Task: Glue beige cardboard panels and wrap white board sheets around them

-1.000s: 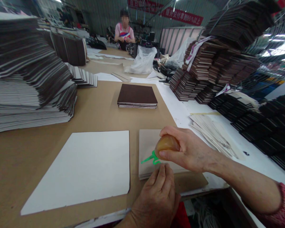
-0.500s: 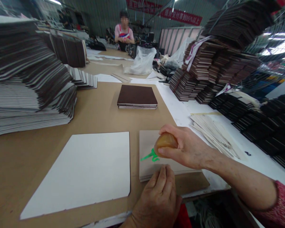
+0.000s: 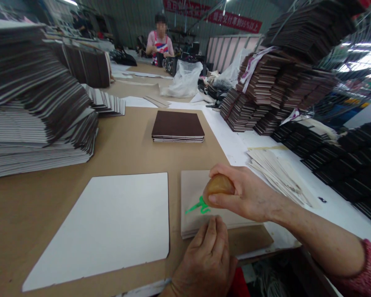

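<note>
My right hand (image 3: 244,194) is wrapped round an amber squeeze bottle (image 3: 219,187) with a thin green nozzle (image 3: 195,207) pointing left and down. The nozzle is over a small stack of beige boards (image 3: 191,185); whether its tip touches the top one I cannot tell. My left hand (image 3: 208,251) is closed at the stack's near edge, fingers pressed together on it, the thumb hidden. Left of the stack, a large white panel (image 3: 120,218) with a slanted left side lies flat. Beyond them sits a short pile of dark brown panels (image 3: 178,123).
High piles of brown-and-white panels (image 3: 49,103) rise at the left. Bundled brown panels (image 3: 266,86), black bundles (image 3: 336,156) and pale strips (image 3: 278,173) line the right. Behind are a clear plastic bag (image 3: 185,78) and a person (image 3: 160,41) in an apron.
My right hand and the bottle have shifted slightly right, the green nozzle with them. My left hand stays on the near edge. The person at the back has moved their hands.
</note>
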Demonstrator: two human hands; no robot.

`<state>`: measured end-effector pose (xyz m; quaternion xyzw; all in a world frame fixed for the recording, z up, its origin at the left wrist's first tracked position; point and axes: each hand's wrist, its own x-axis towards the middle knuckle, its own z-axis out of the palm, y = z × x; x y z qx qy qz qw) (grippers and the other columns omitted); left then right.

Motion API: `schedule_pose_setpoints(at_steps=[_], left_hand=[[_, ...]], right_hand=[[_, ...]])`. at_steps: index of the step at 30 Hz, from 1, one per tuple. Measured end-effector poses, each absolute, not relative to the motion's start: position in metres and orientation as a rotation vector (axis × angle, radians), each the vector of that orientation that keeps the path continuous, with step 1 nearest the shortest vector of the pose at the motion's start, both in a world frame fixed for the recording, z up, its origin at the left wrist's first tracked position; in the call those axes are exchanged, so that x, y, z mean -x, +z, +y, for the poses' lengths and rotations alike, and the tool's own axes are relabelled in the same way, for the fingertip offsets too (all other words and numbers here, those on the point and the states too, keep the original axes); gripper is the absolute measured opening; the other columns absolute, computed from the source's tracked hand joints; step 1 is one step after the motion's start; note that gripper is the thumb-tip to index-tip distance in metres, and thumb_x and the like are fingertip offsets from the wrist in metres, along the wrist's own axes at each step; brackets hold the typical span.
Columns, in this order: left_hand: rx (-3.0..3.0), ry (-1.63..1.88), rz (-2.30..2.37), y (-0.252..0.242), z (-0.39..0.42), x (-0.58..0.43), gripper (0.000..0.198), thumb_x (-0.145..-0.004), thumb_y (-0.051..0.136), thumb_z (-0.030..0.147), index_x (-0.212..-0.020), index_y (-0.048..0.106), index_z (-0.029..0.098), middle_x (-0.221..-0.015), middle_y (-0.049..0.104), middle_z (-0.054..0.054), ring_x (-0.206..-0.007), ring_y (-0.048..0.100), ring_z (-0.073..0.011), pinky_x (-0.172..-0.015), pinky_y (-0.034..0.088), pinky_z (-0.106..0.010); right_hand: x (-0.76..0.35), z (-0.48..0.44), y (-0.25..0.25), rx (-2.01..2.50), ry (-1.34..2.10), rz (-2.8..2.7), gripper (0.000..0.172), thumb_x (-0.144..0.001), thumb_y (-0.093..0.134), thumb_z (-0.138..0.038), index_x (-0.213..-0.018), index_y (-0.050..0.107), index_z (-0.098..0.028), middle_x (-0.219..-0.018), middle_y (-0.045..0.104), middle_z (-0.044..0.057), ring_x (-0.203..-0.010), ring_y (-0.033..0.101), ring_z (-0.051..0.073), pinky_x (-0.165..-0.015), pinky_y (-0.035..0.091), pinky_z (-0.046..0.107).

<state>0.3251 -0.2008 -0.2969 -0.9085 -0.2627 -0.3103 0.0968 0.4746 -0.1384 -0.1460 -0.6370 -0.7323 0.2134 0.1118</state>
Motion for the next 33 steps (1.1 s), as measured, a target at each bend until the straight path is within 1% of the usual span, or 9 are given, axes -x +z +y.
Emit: schedule_pose_setpoints(at_steps=[3, 8, 13, 18, 24, 33], left_hand=[[2.683, -0.927, -0.784, -0.297, -0.201, -0.325, 0.049, -0.087, 0.051, 0.042, -0.118, 0.062, 0.006, -0.126, 0.063, -0.013, -0.116, 0.056, -0.0264, -0.1, 0.039, -0.035], [2.694, -0.883, -0.761, -0.299, -0.201, -0.325, 0.051, -0.087, 0.052, 0.043, -0.12, 0.061, 0.005, -0.128, 0.061, -0.014, -0.118, 0.055, -0.0271, -0.101, 0.039, -0.035], [2.668, -0.95, -0.795, -0.3, -0.201, -0.328, 0.049, -0.086, 0.051, 0.043, -0.116, 0.064, 0.006, -0.123, 0.064, -0.012, -0.116, 0.056, -0.0253, -0.097, 0.041, -0.033], [2.63, -1.0, -0.782, -0.302, -0.202, -0.328, 0.047, -0.086, 0.049, 0.041, -0.114, 0.065, 0.008, -0.122, 0.065, -0.012, -0.113, 0.058, -0.0249, -0.093, 0.044, -0.033], [2.631, -0.989, -0.775, -0.305, -0.2, -0.329, 0.048, -0.085, 0.051, 0.042, -0.116, 0.064, 0.008, -0.124, 0.064, -0.011, -0.116, 0.057, -0.0242, -0.095, 0.043, -0.032], [2.596, -1.037, -0.76, -0.31, -0.199, -0.332, 0.048, -0.084, 0.051, 0.043, -0.114, 0.065, 0.009, -0.121, 0.066, -0.01, -0.114, 0.058, -0.0234, -0.092, 0.045, -0.032]], right_hand=[[-0.479, -0.128, -0.15, 1.88, 0.541, -2.128, 0.03, -0.075, 0.068, -0.042, -0.096, 0.059, -0.023, -0.066, 0.059, -0.003, -0.058, 0.05, 0.014, -0.052, 0.028, 0.024], [-0.483, -0.118, -0.157, 1.858, 0.498, -2.107, 0.03, -0.077, 0.066, -0.044, -0.098, 0.058, -0.025, -0.068, 0.06, -0.002, -0.06, 0.051, 0.014, -0.053, 0.028, 0.024], [-0.485, -0.111, -0.159, 1.86, 0.461, -2.068, 0.027, -0.076, 0.066, -0.044, -0.094, 0.059, -0.024, -0.066, 0.059, -0.003, -0.058, 0.05, 0.014, -0.052, 0.026, 0.025], [-0.487, -0.1, -0.16, 1.871, 0.449, -2.014, 0.028, -0.076, 0.066, -0.045, -0.094, 0.059, -0.025, -0.065, 0.06, -0.003, -0.059, 0.051, 0.015, -0.053, 0.028, 0.025], [-0.492, -0.088, -0.165, 1.87, 0.395, -2.002, 0.029, -0.076, 0.065, -0.046, -0.095, 0.059, -0.025, -0.069, 0.062, -0.002, -0.061, 0.053, 0.016, -0.054, 0.029, 0.025], [-0.497, -0.079, -0.169, 1.869, 0.348, -1.984, 0.031, -0.076, 0.064, -0.048, -0.096, 0.058, -0.025, -0.072, 0.064, -0.001, -0.063, 0.054, 0.017, -0.054, 0.029, 0.025]])
